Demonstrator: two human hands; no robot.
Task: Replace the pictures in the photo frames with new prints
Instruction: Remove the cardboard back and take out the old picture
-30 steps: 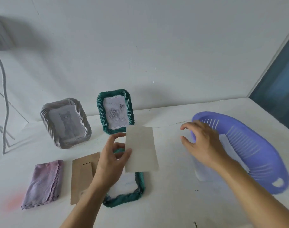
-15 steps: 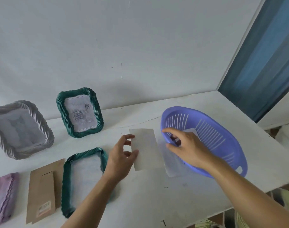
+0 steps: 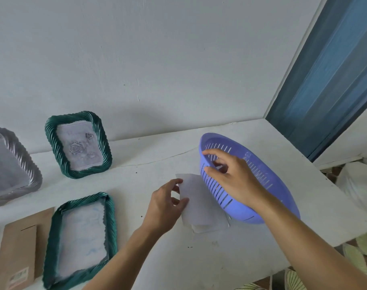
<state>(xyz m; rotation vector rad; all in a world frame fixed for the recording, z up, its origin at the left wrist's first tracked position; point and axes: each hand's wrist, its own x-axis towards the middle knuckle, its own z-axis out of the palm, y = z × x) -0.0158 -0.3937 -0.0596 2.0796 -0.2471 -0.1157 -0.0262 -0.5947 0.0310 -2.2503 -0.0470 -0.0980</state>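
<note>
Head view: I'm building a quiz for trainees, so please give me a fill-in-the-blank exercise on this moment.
1. The right hand reaches over the rim of the ____ basket.
2. The left hand pinches a sheet of ____.
3. The standing green frame shows drawn ____.
Missing words: purple; paper; roses.

The white table [image 3: 161, 258] bears a purple basket [image 3: 218, 191] at three o'clock, flat green frame [image 3: 53, 237] and backing board [image 3: 17, 254] at eight, standing green frame [image 3: 53, 143] and silver frame [image 3: 30, 174] at ten, pale sheets [image 3: 207, 226], perhaps prints, centre.
</note>
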